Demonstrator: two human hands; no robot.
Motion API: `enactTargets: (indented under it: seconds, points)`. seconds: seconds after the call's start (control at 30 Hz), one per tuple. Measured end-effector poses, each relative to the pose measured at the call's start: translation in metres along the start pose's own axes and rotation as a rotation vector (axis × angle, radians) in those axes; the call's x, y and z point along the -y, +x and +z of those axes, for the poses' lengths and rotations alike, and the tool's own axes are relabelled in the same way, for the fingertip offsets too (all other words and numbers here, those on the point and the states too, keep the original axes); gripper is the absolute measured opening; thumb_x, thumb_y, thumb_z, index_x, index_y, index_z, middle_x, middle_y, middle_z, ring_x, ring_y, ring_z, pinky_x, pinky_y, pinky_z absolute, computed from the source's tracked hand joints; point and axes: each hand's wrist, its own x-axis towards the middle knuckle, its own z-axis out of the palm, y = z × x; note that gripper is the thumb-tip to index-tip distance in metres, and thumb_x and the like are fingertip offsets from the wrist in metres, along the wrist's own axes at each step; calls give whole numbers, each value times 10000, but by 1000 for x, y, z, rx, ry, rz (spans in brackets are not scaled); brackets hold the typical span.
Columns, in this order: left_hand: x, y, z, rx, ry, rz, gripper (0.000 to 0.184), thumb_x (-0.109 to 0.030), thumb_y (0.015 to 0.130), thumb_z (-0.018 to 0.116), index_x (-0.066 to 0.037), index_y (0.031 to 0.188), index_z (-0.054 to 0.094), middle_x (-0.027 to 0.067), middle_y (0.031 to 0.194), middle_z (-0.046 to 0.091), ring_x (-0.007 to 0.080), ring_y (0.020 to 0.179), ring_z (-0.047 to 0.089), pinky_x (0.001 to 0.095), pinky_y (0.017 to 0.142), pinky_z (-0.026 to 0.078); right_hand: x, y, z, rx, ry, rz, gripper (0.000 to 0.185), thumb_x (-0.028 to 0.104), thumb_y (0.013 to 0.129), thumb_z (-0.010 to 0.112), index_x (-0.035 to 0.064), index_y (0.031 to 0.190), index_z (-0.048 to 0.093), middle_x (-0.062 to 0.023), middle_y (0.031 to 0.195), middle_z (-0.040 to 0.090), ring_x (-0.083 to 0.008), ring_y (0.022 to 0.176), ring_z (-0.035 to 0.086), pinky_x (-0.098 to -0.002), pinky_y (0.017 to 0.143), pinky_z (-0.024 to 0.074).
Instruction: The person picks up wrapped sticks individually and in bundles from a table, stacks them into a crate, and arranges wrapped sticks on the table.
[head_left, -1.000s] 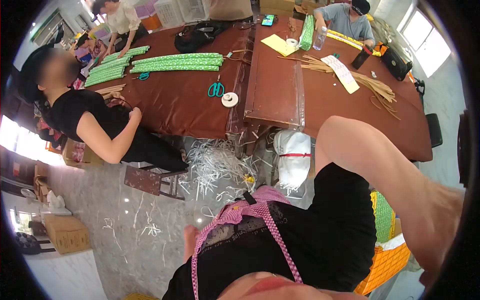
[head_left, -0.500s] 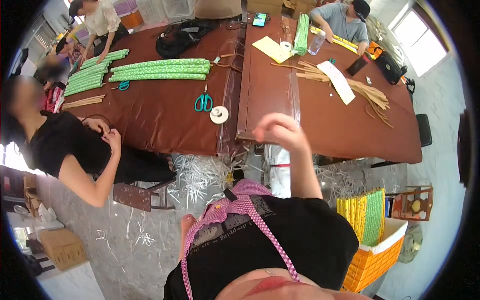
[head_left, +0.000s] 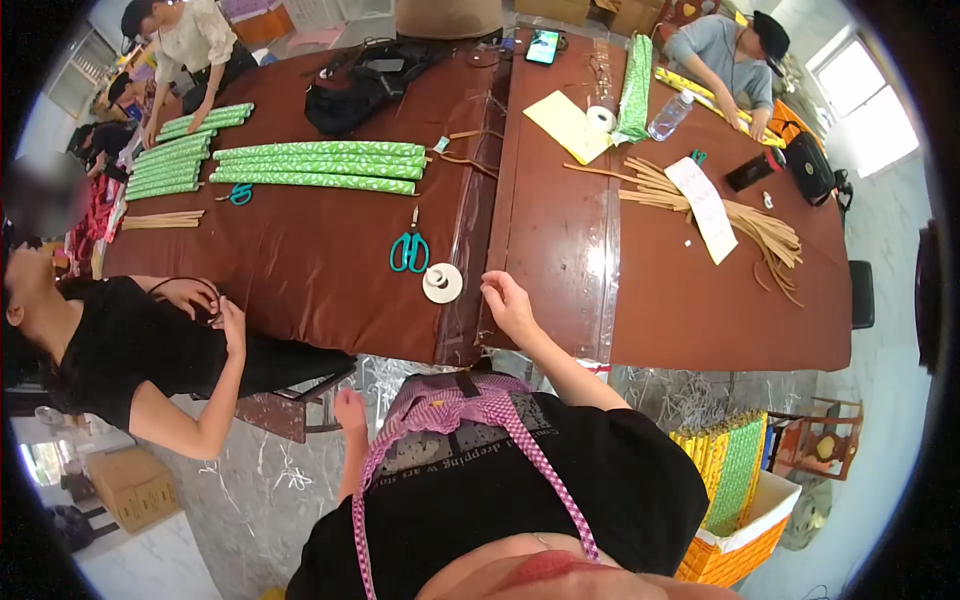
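My right hand (head_left: pixel 508 306) is over the near edge of the brown table, fingers loosely bent and slightly apart, with nothing visible in it. Just left of it lies a white roll of tape (head_left: pixel 441 283) on a flat disc. Teal-handled scissors (head_left: pixel 409 252) lie beyond that roll. My left hand (head_left: pixel 350 409) hangs low beside the checked pink apron (head_left: pixel 440 410), below the table edge; its fingers are too small to make out. Green patterned rolls (head_left: pixel 320 165) lie side by side farther back on the table.
A person in black (head_left: pixel 150 345) sits at the left; others work at the far side. Tan strips (head_left: pixel 740 225) and a water bottle (head_left: pixel 670 116) are on the right table (head_left: pixel 720 310). An orange basket (head_left: pixel 740 555) of yellow and green rolls stands at my right. Shredded paper litters the floor.
My right hand has come down and left, from raised in front of the table to its near edge by the tape. My left hand now shows more beside the apron. The view has shifted forward.
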Motion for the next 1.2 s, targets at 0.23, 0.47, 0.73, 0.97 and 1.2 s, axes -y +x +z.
enactTargets:
  seconds: [0.23, 0.47, 0.73, 0.97, 1.2]
  points:
    - [-102, 80, 48, 27, 121, 398, 194, -97, 809, 529, -2, 966, 595, 127, 850, 632, 205, 750, 608, 304, 682, 480, -9, 23, 23, -158, -535, -379, 134, -4, 735, 563, 22, 866, 578, -134, 815, 591, -291, 748, 563, -359, 675, 442]
    - [-139, 158, 74, 165, 16, 427, 169, -75, 796, 535, -5, 942, 582, 146, 859, 622, 237, 773, 610, 313, 682, 487, -11, 21, 35, -233, -624, -295, 138, 9, 786, 523, 20, 917, 568, -120, 852, 592, -256, 790, 559, -327, 717, 439]
    - [-148, 198, 71, 194, 200, 580, 122, -42, 745, 530, -7, 847, 587, 157, 845, 591, 309, 801, 578, 373, 713, 474, -9, 22, 45, -233, -656, -331, 112, 9, 800, 515, 16, 902, 561, -121, 861, 590, -261, 807, 562, -328, 759, 439]
    - [-153, 197, 73, 259, 317, 514, 133, -49, 740, 545, -12, 864, 574, 160, 861, 566, 306, 808, 566, 368, 728, 464, -23, 19, 40, -244, -611, -256, 138, -1, 779, 511, 28, 906, 556, -112, 880, 582, -269, 833, 544, -339, 771, 431]
    - [-162, 186, 74, 271, 428, 561, 164, -78, 739, 575, -39, 898, 563, 183, 926, 529, 347, 894, 524, 403, 783, 439, -20, 20, 35, -246, -626, -355, 133, -17, 790, 505, 6, 909, 558, -107, 844, 582, -210, 781, 563, -287, 715, 451]
